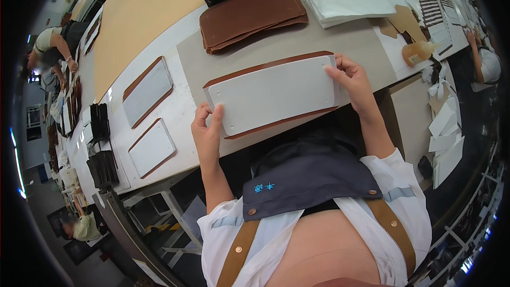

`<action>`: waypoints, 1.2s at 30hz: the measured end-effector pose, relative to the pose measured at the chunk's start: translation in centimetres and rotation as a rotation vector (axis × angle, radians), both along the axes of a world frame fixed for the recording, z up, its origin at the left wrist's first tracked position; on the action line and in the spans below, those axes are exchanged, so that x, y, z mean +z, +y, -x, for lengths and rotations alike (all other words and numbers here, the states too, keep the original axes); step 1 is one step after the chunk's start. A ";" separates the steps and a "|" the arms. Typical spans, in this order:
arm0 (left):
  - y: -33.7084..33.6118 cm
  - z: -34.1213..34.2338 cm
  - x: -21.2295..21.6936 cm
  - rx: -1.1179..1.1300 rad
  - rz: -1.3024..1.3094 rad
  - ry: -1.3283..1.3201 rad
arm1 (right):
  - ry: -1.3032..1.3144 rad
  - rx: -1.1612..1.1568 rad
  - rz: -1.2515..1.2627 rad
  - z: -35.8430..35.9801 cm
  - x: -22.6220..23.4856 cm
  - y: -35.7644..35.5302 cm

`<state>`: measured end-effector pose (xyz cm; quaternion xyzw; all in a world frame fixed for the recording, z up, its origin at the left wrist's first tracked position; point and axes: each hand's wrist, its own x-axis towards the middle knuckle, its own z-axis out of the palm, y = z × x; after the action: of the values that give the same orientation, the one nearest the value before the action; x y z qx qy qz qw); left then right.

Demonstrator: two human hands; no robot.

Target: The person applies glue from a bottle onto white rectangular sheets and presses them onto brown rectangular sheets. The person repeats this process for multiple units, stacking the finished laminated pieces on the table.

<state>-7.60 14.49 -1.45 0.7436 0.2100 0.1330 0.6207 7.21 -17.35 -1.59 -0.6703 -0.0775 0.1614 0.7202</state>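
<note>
You pinch one white board (271, 94) at both ends, left hand (208, 127) and right hand (350, 77), over one brown leather panel (276, 122) at the tabletop's (183, 109) near edge. Two more board-on-leather pieces (147, 91) lie leftward. One brown leather stack (249, 15), one white sheet stack (348, 1) and an amber bottle (417, 52) stand beyond.

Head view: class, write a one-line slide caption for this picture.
Both hands, left hand and right hand, press a white panel onto a brown leather piece on the worktable.
</note>
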 end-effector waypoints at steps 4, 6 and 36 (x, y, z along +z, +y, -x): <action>0.2 0.1 -0.1 0.002 0.026 0.025 | -0.041 0.005 0.003 0.1 0.1 0.0; 0.2 0.1 -0.1 0.006 0.025 0.036 | -0.039 0.009 0.004 0.1 0.1 0.1; 0.0 4.3 -2.2 -0.151 -0.703 -0.175 | -0.710 0.186 0.465 5.0 -1.3 -3.4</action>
<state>-11.89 14.49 -3.64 0.9108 0.0421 0.2137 0.3509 2.24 -20.80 -2.93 -0.8187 -0.3421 -0.0019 0.4612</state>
